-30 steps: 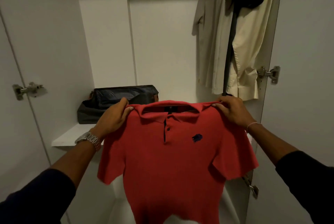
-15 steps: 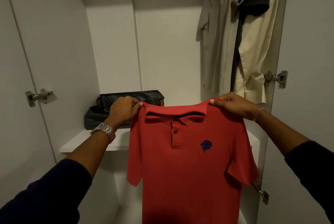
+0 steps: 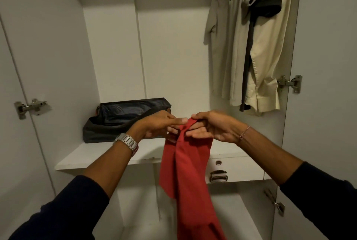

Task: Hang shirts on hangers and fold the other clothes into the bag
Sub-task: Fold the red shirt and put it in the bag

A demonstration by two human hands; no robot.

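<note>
Both hands meet at chest height, left hand [image 3: 162,123] and right hand [image 3: 210,127] pinching the red shirt [image 3: 185,172] at its top; it hangs folded lengthwise below the grip; fold begun, not finished; bag [image 3: 123,121] open on shelf [image 3: 92,156] behind; pale shirts [image 3: 257,46] already hung beyond.

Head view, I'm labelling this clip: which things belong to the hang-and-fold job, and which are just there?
Job:
red polo shirt, held by left hand and right hand
dark bag on the shelf
cream shirts, hanging

Just there:
drawer
door hinges
wristwatch
</note>
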